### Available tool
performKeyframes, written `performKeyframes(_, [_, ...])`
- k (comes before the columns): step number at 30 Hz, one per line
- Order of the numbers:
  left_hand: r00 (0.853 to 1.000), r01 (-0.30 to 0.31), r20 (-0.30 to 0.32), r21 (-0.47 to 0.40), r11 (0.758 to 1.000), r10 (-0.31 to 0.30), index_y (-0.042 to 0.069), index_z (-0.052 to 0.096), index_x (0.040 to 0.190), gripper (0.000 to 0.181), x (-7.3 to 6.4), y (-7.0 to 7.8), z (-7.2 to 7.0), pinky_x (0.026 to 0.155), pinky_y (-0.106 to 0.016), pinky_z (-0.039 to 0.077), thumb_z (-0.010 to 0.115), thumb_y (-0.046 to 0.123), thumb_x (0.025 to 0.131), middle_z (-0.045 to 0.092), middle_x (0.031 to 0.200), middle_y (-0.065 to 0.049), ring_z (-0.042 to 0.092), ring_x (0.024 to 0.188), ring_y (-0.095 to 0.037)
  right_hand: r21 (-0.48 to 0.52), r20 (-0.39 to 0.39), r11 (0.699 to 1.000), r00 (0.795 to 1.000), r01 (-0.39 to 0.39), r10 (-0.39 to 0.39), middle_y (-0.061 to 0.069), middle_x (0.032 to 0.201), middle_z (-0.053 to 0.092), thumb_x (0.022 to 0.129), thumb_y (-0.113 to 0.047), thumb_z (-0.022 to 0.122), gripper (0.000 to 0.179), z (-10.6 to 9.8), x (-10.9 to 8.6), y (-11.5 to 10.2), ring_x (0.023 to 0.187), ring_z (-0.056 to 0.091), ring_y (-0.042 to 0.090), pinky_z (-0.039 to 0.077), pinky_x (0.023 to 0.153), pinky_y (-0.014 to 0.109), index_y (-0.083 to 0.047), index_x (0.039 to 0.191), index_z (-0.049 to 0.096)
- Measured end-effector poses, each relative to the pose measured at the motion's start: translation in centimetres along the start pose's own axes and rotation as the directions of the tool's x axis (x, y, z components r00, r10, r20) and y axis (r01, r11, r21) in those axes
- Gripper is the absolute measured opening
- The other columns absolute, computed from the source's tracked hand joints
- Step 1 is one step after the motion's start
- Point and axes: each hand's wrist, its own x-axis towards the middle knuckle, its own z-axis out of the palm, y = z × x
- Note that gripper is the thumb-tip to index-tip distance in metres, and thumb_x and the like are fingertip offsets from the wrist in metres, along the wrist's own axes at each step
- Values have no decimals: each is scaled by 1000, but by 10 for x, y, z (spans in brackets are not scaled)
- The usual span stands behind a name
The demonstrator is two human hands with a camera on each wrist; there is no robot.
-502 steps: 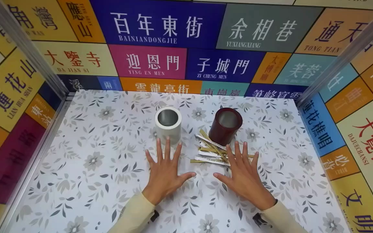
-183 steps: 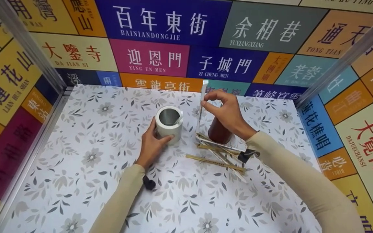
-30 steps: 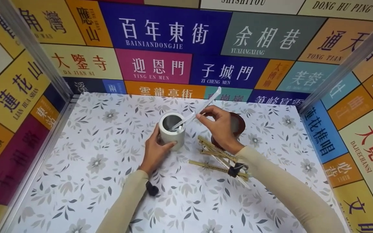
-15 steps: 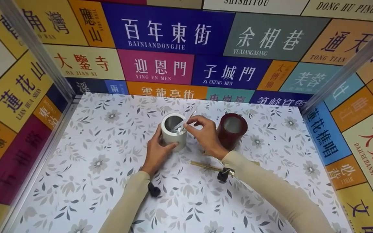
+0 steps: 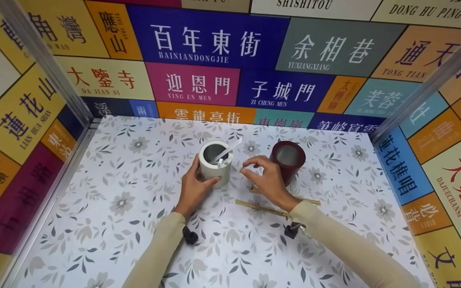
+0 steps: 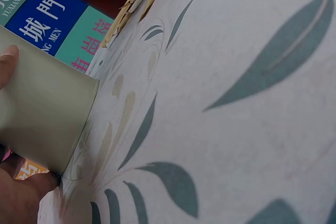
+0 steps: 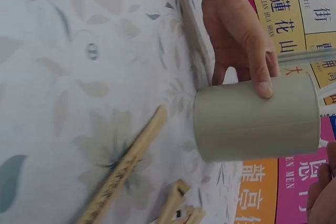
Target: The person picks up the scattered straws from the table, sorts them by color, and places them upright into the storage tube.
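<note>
My left hand (image 5: 192, 188) grips the side of an upright white cylindrical cup (image 5: 219, 175), thumb in front. In the right wrist view the cup (image 7: 252, 124) shows its smooth pale wall. Slim white wrapped sticks (image 5: 229, 150) lean inside it against the right rim; one sticks out well above. Right of the cup, my right hand (image 5: 269, 178) hovers with thumb and forefinger bent toward each other, nothing visible between them. Below that hand, slim brown printed sticks (image 5: 259, 207) lie on the table, partly hidden by the wrist and sleeve.
A dark red cylindrical cup (image 5: 289, 173) stands just behind and right of my right hand. The flower-patterned table (image 5: 114, 240) is bounded by sign-covered panels (image 5: 206, 36) at the back and both sides.
Over the last second my right hand lowers a white stick into the white cup, lets go and draws back right. The pile held more white sticks earlier. My left hand keeps its grip.
</note>
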Motion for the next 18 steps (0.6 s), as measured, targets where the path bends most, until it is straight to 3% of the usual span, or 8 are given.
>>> performKeyframes(3, [1000,-4,4,12,1000,4,19,32,176,112,1,0,1,126,-45,41,98,26,86,47,171,-4,48,155,-25,14,27,1000,1000,-7,6,7,109,79,95,-5,86,14,-11,-15,12,102,67,35,52,92,32,-10,108,85])
performKeyframes(7, [1000,3,12,10,1000,-3,19,30,176,112,0,-1,0,126,-43,41,98,28,87,46,172,-3,47,156,-24,8,34,1000,999,-19,18,8,108,79,92,0,88,18,-18,-35,19,101,67,29,51,91,25,-10,107,85])
performKeyframes(11, [1000,14,22,4,1000,-14,22,28,176,113,1,-1,-1,125,-39,42,97,29,88,44,173,0,47,155,-19,-30,46,998,997,-64,65,9,110,78,91,3,88,19,-23,-54,19,105,67,24,58,95,35,-7,107,84])
performKeyframes(14, [1000,10,22,2,1000,-10,22,28,177,114,1,0,0,126,-40,40,98,28,87,43,173,0,46,156,-20,-38,44,997,997,-66,68,14,109,77,91,8,85,17,-27,-65,18,104,67,31,59,92,31,0,106,82])
performKeyframes(18, [1000,4,15,-3,1000,-4,20,30,176,112,0,-1,1,127,-41,40,98,26,87,44,173,-1,46,157,-21,-54,24,998,1000,-18,19,20,105,76,87,13,85,21,-35,-79,31,101,63,41,49,87,14,4,106,81])
